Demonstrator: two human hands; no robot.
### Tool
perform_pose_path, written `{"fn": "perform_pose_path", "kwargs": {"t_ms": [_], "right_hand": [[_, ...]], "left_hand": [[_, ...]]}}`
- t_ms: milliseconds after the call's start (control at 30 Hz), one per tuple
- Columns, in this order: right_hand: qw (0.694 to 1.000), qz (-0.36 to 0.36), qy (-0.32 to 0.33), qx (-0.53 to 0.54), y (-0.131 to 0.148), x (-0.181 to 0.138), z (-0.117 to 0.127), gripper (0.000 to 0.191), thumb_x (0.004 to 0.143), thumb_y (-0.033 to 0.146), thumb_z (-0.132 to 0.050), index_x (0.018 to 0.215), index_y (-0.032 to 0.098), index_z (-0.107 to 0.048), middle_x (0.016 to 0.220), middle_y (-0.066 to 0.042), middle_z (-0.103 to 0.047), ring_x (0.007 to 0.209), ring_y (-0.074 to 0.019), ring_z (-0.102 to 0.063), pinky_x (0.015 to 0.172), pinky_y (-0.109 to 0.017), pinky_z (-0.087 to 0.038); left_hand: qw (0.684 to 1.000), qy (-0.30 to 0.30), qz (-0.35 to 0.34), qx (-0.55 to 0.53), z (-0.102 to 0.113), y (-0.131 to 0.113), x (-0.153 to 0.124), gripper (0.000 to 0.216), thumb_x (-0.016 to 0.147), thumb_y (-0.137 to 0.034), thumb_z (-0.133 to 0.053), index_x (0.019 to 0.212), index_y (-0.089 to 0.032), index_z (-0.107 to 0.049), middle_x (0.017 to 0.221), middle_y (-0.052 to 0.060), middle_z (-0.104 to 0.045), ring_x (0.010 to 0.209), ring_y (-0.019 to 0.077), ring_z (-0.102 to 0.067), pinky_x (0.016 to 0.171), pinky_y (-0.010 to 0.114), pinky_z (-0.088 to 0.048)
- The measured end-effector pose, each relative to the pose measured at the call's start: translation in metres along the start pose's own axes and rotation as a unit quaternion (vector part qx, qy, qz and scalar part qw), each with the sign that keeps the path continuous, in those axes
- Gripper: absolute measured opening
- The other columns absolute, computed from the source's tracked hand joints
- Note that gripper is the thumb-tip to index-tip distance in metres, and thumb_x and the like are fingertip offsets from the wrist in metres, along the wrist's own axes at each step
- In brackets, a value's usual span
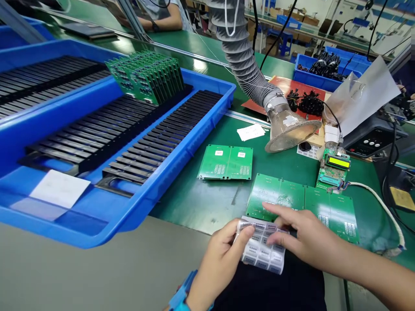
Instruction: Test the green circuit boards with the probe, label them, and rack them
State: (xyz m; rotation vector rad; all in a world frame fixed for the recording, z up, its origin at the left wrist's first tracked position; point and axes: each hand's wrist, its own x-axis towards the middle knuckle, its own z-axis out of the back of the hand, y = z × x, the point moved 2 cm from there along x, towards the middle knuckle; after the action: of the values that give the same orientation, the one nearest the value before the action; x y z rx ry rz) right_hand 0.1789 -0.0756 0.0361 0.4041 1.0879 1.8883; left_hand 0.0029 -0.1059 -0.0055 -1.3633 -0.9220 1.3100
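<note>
My left hand (223, 252) pinches a curled sheet of silvery printed labels (264, 252) by its left edge, thumb on top. Over the sheet's right side hovers my right hand (300, 233), index finger stretched out and thumb apart from it. The right thumb tip lies over the labels; whether it touches them I cannot tell. Just beyond the hands, green circuit boards (279, 194) lie flat on the bench, partly covered by my right hand. Farther left is a small stack of green boards (225, 162), two white labels on its top board.
Blue trays (194, 149) with black slotted racks (94, 129) fill the left, one rack holding upright boards (145, 75). A fume hose hood (292, 127) hangs over the bench. A small display board (333, 166) with a white cable (387, 203) lies right. Another person's arm (168, 19) is behind.
</note>
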Motion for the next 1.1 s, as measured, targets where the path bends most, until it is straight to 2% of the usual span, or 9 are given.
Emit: {"fn": "perform_pose_path", "kwargs": {"t_ms": [267,467,567,667,767,833,933,1000,1100], "right_hand": [[0.997,0.039,-0.038,-0.063,0.003,-0.002,0.011,0.008,0.086,0.017,-0.058,0.092,0.021,-0.062,0.085,-0.003,-0.062,0.078,-0.015,-0.059,0.069,-0.027,-0.051],[0.976,0.128,-0.119,-0.132,-0.001,-0.004,0.0,0.013,0.09,0.015,-0.051,0.089,0.018,-0.063,0.079,-0.004,-0.062,0.075,-0.0157,-0.058,0.066,-0.028,-0.05],[0.949,0.191,-0.145,-0.204,0.0,-0.009,-0.006,0.017,0.091,0.012,-0.048,0.093,0.015,-0.064,0.08,-0.007,-0.063,0.073,-0.0174,-0.057,0.064,-0.031,-0.048],[0.923,0.246,-0.141,-0.259,0.003,-0.016,-0.011,0.022,0.091,0.008,-0.043,0.098,0.013,-0.063,0.081,-0.01,-0.065,0.073,-0.0192,-0.056,0.065,-0.035,-0.046],[0.931,0.259,-0.122,-0.228,0.008,-0.016,-0.006,0.023,0.091,0.008,-0.043,0.099,0.017,-0.062,0.08,-0.007,-0.065,0.076,-0.0187,-0.057,0.07,-0.035,-0.046],[0.954,0.212,-0.13,-0.168,0.008,-0.008,0.005,0.019,0.09,0.011,-0.047,0.091,0.021,-0.062,0.078,-0.004,-0.064,0.077,-0.0177,-0.057,0.072,-0.034,-0.047],[0.981,0.046,-0.145,-0.12,0.0,0.019,0.027,0.015,0.089,0.019,-0.051,0.078,0.021,-0.061,0.078,-0.003,-0.064,0.079,-0.0177,-0.059,0.071,-0.032,-0.047],[0.984,-0.054,-0.119,-0.122,-0.007,0.039,0.038,0.017,0.087,0.022,-0.053,0.072,0.02,-0.06,0.077,-0.003,-0.064,0.077,-0.0179,-0.059,0.071,-0.032,-0.046],[0.983,-0.118,-0.066,-0.124,-0.016,0.063,0.042,0.015,0.083,0.022,-0.057,0.068,0.019,-0.06,0.074,-0.002,-0.063,0.073,-0.0169,-0.059,0.067,-0.03,-0.044]], "left_hand": [[0.997,-0.012,-0.053,0.056,0.001,0.004,-0.003,0.021,0.088,-0.031,-0.051,0.089,-0.021,-0.069,0.072,0.0,-0.067,0.062,0.0152,-0.059,0.055,0.02,-0.044],[0.993,-0.028,-0.078,0.082,0.0,0.007,-0.005,0.02,0.088,-0.03,-0.051,0.09,-0.021,-0.07,0.07,0.0,-0.067,0.058,0.014,-0.059,0.053,0.019,-0.043],[0.993,-0.054,-0.063,0.082,0.0,0.009,-0.006,0.024,0.087,-0.033,-0.052,0.078,-0.019,-0.068,0.06,-0.001,-0.062,0.052,0.0129,-0.054,0.048,0.019,-0.04],[0.993,-0.083,-0.035,0.077,0.001,0.011,-0.006,0.031,0.085,-0.039,-0.054,0.065,-0.017,-0.063,0.052,-0.002,-0.055,0.049,0.0123,-0.048,0.046,0.02,-0.038],[0.994,-0.097,0.003,0.058,0.003,0.014,-0.007,0.036,0.083,-0.045,-0.055,0.061,-0.017,-0.059,0.052,-0.002,-0.051,0.05,0.0121,-0.046,0.046,0.02,-0.037],[0.995,-0.09,0.027,0.03,0.005,0.016,-0.006,0.037,0.082,-0.048,-0.056,0.062,-0.017,-0.06,0.053,-0.002,-0.053,0.052,0.0125,-0.047,0.048,0.02,-0.039],[0.997,-0.041,0.058,-0.041,0.005,0.018,-0.006,0.036,0.082,-0.051,-0.056,0.071,-0.017,-0.063,0.059,0.0,-0.059,0.054,0.0137,-0.052,0.049,0.021,-0.041],[0.994,-0.003,0.072,-0.085,0.004,0.019,-0.006,0.036,0.081,-0.052,-0.057,0.079,-0.017,-0.065,0.061,0.0,-0.062,0.054,0.014,-0.054,0.049,0.022,-0.043],[0.991,0.018,0.083,-0.105,0.001,0.019,-0.007,0.035,0.081,-0.051,-0.059,0.088,-0.017,-0.066,0.064,0.0,-0.063,0.056,0.0144,-0.055,0.051,0.022,-0.044]]}}
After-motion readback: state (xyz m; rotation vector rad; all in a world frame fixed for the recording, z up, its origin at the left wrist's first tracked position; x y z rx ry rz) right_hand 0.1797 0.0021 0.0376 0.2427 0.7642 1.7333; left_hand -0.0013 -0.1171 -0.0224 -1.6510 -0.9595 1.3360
